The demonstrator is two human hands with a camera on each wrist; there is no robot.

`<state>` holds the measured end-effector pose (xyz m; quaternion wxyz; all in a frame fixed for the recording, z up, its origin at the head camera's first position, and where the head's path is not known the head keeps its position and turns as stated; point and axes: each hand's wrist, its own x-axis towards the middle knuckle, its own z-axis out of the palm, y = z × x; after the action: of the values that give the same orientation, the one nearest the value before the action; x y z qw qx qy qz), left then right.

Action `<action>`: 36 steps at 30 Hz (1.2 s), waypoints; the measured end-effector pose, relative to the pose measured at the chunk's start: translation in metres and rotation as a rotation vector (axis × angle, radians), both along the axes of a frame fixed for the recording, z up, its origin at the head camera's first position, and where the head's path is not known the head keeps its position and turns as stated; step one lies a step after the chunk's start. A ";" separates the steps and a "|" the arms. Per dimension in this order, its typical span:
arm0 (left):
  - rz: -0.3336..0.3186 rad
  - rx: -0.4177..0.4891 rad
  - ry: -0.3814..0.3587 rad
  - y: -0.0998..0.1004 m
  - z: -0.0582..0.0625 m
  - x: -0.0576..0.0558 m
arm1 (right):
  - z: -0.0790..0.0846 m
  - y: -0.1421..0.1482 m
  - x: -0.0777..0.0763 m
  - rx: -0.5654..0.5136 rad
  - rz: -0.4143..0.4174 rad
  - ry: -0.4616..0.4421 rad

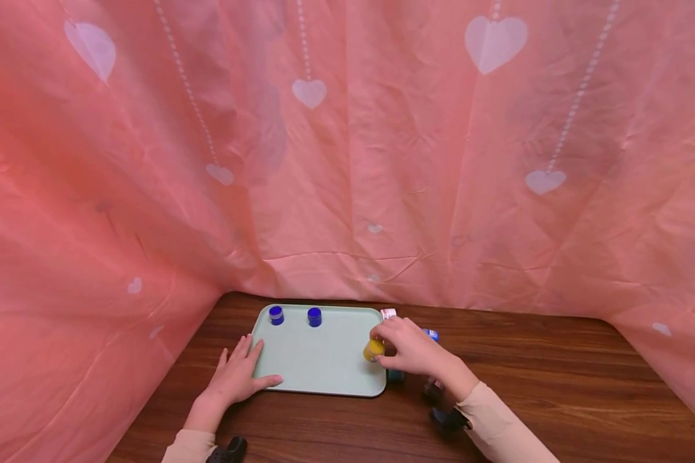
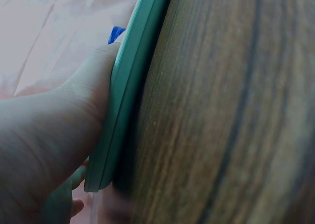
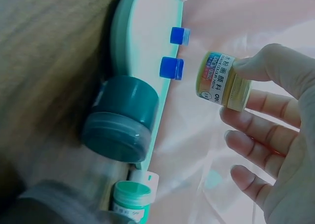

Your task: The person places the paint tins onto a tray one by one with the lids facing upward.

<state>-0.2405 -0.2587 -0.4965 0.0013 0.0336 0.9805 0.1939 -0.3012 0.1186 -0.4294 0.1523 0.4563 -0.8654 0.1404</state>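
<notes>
My right hand (image 1: 411, 347) pinches a small yellow paint jar (image 1: 373, 351) between thumb and fingers, over the right end of a pale green tray (image 1: 318, 366). In the right wrist view the yellow jar (image 3: 216, 80) has a printed gouache label and looks raised off the tray. My left hand (image 1: 236, 378) rests on the tray's left front corner, fingers spread; in the left wrist view its thumb lies along the tray rim (image 2: 120, 96). Two blue paint jars, one at the back left corner (image 1: 276, 315) and one further right (image 1: 315, 316), stand on the tray.
Just right of the tray, partly behind my right hand and wrist, are several more jars: a dark teal one (image 3: 120, 118), a green one (image 3: 132, 199), a white-and-pink one (image 1: 388, 314) and a blue-topped one (image 1: 431, 334). A pink curtain (image 1: 347, 193) surrounds the wooden table (image 1: 556, 386).
</notes>
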 end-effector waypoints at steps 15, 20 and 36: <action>0.003 0.001 0.007 0.001 -0.001 -0.001 | 0.014 -0.029 -0.030 0.074 0.025 -0.026; 0.006 0.011 0.013 0.001 -0.002 -0.002 | 0.014 -0.038 -0.048 0.099 0.026 0.003; 0.008 -0.001 0.009 -0.001 -0.004 -0.003 | 0.002 -0.065 -0.088 0.174 0.001 0.019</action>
<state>-0.2433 -0.2595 -0.5003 -0.0036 0.0306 0.9806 0.1935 -0.3895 0.0537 -0.4276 0.1199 0.4697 -0.8725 0.0603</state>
